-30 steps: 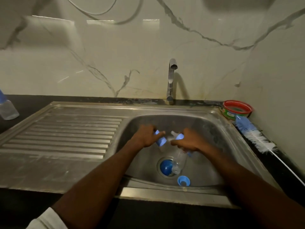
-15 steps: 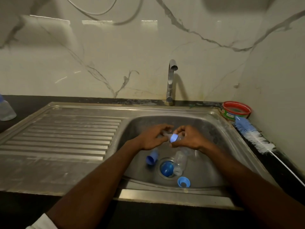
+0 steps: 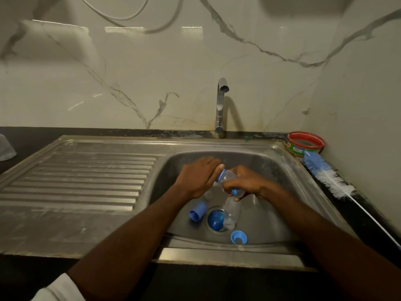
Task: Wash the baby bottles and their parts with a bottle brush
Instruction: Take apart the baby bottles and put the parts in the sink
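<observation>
You have a clear baby bottle [image 3: 230, 180] held over the sink basin [image 3: 288, 192], tilted, with its blue collar [image 3: 221, 175] pointing toward your left hand [image 3: 198, 177]. Your right hand [image 3: 246, 183] is wrapped around the bottle's body, fingers curled under it. Your left hand has its fingers closed at the collar end; whether they are pinching the collar or the teat you cannot tell, since the fingers hide it. It looks like you are unscrewing the top, so the washing itself seems hardly begun.

Directly below your hands, a second clear bottle [image 3: 231, 211] lies against the drain, with a blue round cap [image 3: 215, 220] sitting in the drain opening. Below your left hand lies a blue cover [image 3: 198, 211] on its side, and nearer to you than your right hand a blue ring [image 3: 238, 237] rests on the basin floor. The bottle brush [image 3: 325, 177] lies on the counter well off to the outer side of your right hand, next to a red-rimmed tub [image 3: 306, 144]. The tap [image 3: 221, 105] beyond your hands shows no water running.

Watch the twist: if the collar gives suddenly, a small part could drop and roll to the drain. A loose grip on smooth plastic could also let the bottle slip onto the parts beneath.
</observation>
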The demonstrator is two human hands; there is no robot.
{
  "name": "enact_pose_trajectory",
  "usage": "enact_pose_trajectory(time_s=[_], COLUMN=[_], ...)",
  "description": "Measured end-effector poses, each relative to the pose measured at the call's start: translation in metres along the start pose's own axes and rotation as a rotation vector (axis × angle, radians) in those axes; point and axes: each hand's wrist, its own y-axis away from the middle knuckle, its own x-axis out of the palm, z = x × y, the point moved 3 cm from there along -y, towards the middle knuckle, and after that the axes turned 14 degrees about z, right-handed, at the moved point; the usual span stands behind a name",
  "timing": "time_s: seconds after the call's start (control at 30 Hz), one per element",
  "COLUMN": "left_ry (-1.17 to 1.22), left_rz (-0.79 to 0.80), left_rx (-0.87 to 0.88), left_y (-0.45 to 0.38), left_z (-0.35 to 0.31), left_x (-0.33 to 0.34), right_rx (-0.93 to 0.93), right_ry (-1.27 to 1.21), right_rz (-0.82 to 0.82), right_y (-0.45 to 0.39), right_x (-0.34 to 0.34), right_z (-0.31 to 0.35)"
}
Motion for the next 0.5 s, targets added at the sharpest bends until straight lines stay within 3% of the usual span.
enact_pose_trajectory(time_s=[0.17, 0.27, 0.33, 0.4, 0.5], left_ry=[-0.162, -0.158, 0.239, 0.672, 0.651], left_rz=[-0.094, 0.138, 0.38, 0.513, 0.395], left_rx=[-0.065, -0.259, -0.565, -0.691, -0.595], left_y=[0.001, -0.006, -0.005, 0.001, 0.002], left_z=[-0.004, 0.004, 0.014, 0.018, 0.026], left_x=[-0.003, 0.014, 0.025, 0.029, 0.015], right_rx=[-0.115, -0.095, -0.043, -0.028, -0.032], right_ry=[0.127, 0.633, 0.954, 0.99, 0.872], right_rz=[0.024, -0.176, -0.26, -0.227, -0.256], right_y=[0.01, 0.011, 0.009, 0.003, -0.002], right_x=[0.014, 0.017, 0.021, 0.024, 0.019], right_z=[0.012, 0.021, 0.028, 0.026, 0.023])
